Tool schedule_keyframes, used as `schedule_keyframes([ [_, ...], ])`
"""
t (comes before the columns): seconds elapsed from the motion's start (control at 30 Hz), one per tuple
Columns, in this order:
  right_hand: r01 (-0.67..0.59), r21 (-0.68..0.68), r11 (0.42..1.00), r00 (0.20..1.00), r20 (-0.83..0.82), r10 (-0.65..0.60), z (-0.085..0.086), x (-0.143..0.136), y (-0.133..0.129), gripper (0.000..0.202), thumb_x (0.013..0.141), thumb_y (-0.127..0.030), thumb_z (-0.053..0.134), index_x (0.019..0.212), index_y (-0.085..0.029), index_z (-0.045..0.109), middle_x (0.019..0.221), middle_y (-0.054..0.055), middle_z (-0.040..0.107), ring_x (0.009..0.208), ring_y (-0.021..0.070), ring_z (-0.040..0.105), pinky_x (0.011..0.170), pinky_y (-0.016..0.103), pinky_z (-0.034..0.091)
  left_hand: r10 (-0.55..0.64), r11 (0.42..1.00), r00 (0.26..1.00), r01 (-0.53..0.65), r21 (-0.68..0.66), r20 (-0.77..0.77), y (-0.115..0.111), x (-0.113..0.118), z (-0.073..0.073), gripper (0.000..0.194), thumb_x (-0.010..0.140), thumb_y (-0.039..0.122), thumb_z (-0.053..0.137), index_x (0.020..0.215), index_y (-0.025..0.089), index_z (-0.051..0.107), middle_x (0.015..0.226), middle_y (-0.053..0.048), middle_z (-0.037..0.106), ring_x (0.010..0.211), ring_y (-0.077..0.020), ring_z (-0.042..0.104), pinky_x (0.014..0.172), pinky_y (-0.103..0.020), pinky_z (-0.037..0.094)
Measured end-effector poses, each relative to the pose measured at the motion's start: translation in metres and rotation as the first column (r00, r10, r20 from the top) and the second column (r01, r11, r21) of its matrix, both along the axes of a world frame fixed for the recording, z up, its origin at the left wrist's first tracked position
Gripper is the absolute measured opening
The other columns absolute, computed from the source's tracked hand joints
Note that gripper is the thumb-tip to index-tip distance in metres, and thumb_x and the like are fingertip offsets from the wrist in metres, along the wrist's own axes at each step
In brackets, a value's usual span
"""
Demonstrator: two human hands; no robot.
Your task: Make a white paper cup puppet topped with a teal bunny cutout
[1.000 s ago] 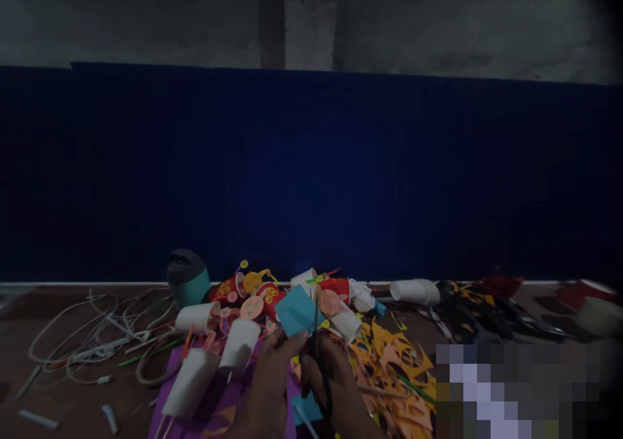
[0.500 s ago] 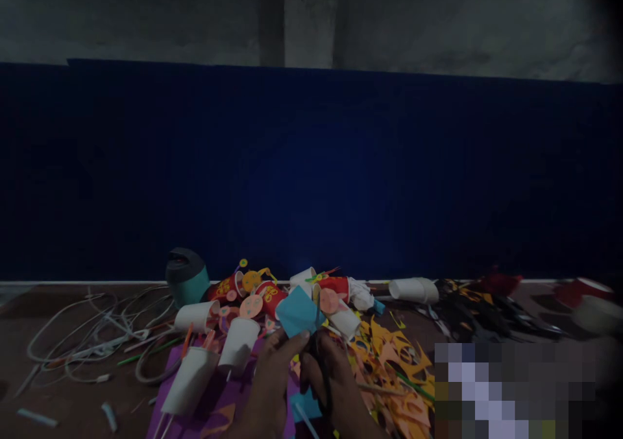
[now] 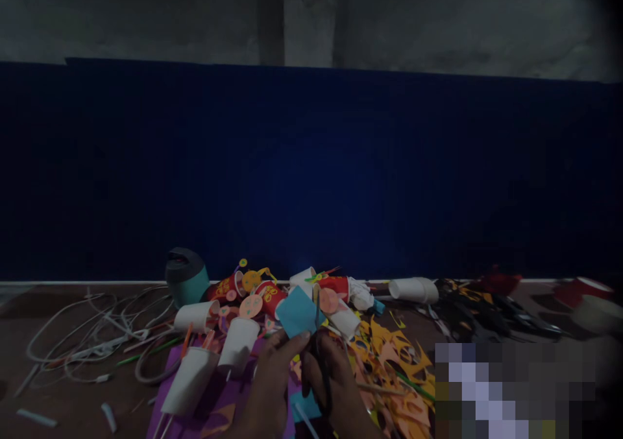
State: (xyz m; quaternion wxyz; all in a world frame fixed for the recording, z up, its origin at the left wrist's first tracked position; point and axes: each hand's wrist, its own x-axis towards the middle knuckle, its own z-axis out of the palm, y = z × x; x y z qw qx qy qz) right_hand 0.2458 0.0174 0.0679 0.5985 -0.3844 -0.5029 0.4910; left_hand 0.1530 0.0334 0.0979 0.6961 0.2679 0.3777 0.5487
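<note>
Between finger and thumb, my left hand [image 3: 273, 373] pinches a blue piece of paper [image 3: 296, 312] by its lower edge. My right hand [image 3: 335, 380] is wrapped round dark-handled scissors [image 3: 325, 373], whose blades point up along the paper's right side. Whether the blades touch the paper is hard to tell in the dim light. Below the hands lies more blue paper [image 3: 305, 405] with a pale straw on it. White paper cups [image 3: 189, 382] rest on a purple sheet [image 3: 165, 387] left of my left hand.
Orange paper scraps [image 3: 402, 361] spread right of my hands. Red cups [image 3: 267, 296] and round paper faces lie behind them. A teal-and-grey container [image 3: 187, 280] stands at back left, beside tangled white cables [image 3: 97, 335]. Stacked white cups [image 3: 413, 290] lie at back right, before a blue partition [image 3: 311, 166].
The scissors and my right hand have shifted slightly against the blue paper, and the blade shows a little more upright. My left hand keeps its pinch.
</note>
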Motion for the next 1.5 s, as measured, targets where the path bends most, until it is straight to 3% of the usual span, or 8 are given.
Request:
schedule_keyframes([
  [0.3,0.026,0.04,0.999,0.999,0.028,-0.027,-0.015,0.0,0.002,0.029,0.083,-0.048,0.058,0.075,-0.021,0.05,0.066,-0.002,0.048,0.058,0.0117,0.045,0.051,0.022,0.041,-0.008,1.0,1.0,0.008,0.006,0.001,0.0,0.0,0.002,0.017,0.064,0.018,0.075,0.078,0.016,0.067,0.071,-0.002,0.071,0.073,-0.0196,0.068,0.067,-0.024,0.05],
  [0.57,0.173,0.044,0.984,0.984,0.041,-0.175,-0.015,-0.005,0.002,0.036,0.075,-0.056,0.062,0.077,-0.021,0.052,0.058,-0.004,0.046,0.051,0.0112,0.043,0.047,0.021,0.041,0.042,0.999,0.999,-0.042,0.003,0.014,0.001,-0.002,0.0,0.019,0.062,0.016,0.077,0.077,0.015,0.066,0.07,-0.001,0.07,0.068,-0.0177,0.067,0.069,-0.025,0.05],
  [0.8,0.045,0.009,0.999,0.992,0.121,-0.046,0.004,0.001,-0.001,0.035,0.081,-0.05,0.057,0.068,-0.02,0.046,0.056,-0.004,0.045,0.048,0.0086,0.041,0.045,0.02,0.036,0.003,1.0,1.0,-0.003,0.023,0.013,0.002,-0.003,0.001,0.018,0.064,0.018,0.076,0.079,0.015,0.066,0.076,-0.003,0.072,0.068,-0.017,0.067,0.066,-0.024,0.05],
  [0.97,0.037,-0.008,0.999,0.988,0.152,-0.035,0.011,0.003,-0.001,0.039,0.079,-0.055,0.056,0.067,-0.019,0.046,0.051,-0.006,0.043,0.043,0.0075,0.036,0.042,0.019,0.032,-0.017,0.998,1.0,0.017,0.053,0.0,0.002,-0.003,0.002,0.03,0.064,0.023,0.076,0.091,0.013,0.068,0.081,-0.007,0.073,0.07,-0.0208,0.068,0.064,-0.027,0.05],
  [1.1,0.022,-0.049,0.999,0.991,0.133,-0.015,0.011,0.003,0.0,0.041,0.078,-0.058,0.056,0.068,-0.019,0.046,0.049,-0.007,0.041,0.04,0.0065,0.034,0.039,0.019,0.028,-0.03,0.998,0.999,0.031,0.047,-0.025,0.004,-0.004,0.003,0.039,0.062,0.02,0.077,0.1,0.013,0.068,0.081,-0.007,0.073,0.076,-0.0226,0.068,0.07,-0.029,0.051],
  [1.5,0.011,-0.038,0.999,0.989,0.145,-0.005,-0.003,0.009,0.005,0.034,0.082,-0.048,0.058,0.069,-0.019,0.047,0.052,-0.007,0.043,0.04,0.006,0.036,0.039,0.018,0.029,-0.03,0.991,0.998,0.036,0.127,-0.046,0.01,-0.009,0.006,0.038,0.065,0.022,0.076,0.102,0.016,0.07,0.093,-0.008,0.073,0.089,-0.0239,0.067,0.083,-0.031,0.049],
])
